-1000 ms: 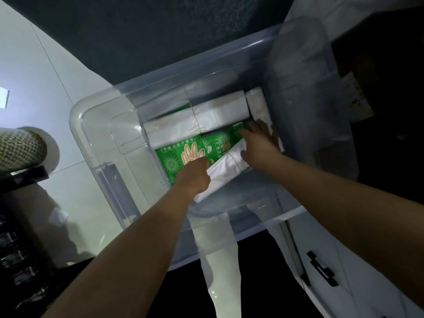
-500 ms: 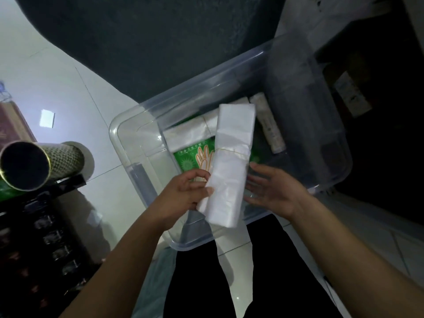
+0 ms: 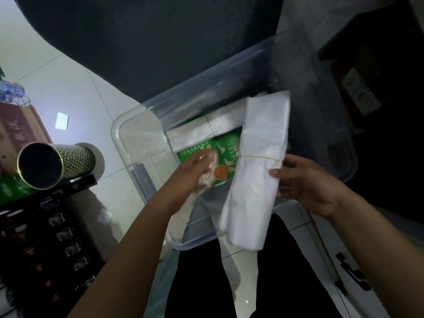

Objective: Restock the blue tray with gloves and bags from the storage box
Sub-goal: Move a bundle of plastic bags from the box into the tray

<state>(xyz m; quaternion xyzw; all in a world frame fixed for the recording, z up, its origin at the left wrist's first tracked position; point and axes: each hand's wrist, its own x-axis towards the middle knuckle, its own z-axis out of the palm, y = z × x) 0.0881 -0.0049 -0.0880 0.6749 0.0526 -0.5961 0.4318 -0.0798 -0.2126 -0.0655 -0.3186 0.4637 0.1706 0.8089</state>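
A clear plastic storage box [image 3: 128, 127] stands on the floor in front of me. Inside lie green glove packs [image 3: 226, 154] and white bag bundles [image 3: 195, 134]. My right hand [image 3: 307, 182] grips a long white bundle of bags [image 3: 259, 175], tied with a yellow rubber band, and holds it upright over the box's right side. My left hand [image 3: 191, 174] is down in the box over a green glove pack, fingers stretched toward it and blurred by motion. The blue tray is not in view.
A patterned tube [image 3: 57, 165] lies on a dark shelf [image 3: 46, 237] at the left, beside a brown carton [image 3: 18, 127]. A white cabinet door with a black handle [image 3: 353, 275] is at the lower right. A large dark shape [image 3: 149, 42] lies behind the box.
The bag bundle came up out of the box. My left hand let go of it and dropped toward the glove pack, while my right hand took hold of the bundle.
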